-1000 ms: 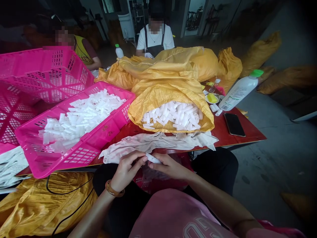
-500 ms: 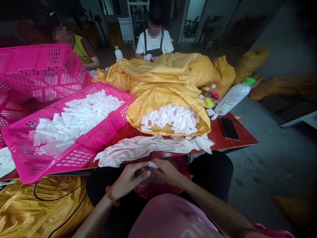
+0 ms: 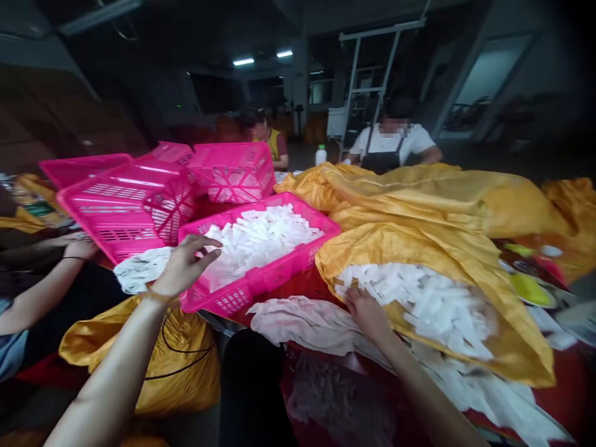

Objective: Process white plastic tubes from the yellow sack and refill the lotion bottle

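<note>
Toward the left, the left hand [image 3: 184,267] hovers over the near rim of the pink crate [image 3: 279,267], fingers [image 3: 207,256] spread open, just short of the white tubes [image 3: 261,239] heaped inside, their long axes lying every way. Further right, the right hand [image 3: 367,313] is closer to its pile: curled fingers touch the edge of the loose tubes [image 3: 419,304] in the mouth of the yellow sack [image 3: 419,245], though whether they grip one cannot be told.

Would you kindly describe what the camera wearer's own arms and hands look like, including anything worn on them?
The left forearm and right forearm are bare, with no sleeves in view. The left hand and right hand are ungloved. A thin tan wrist band circles the left wrist.
</note>
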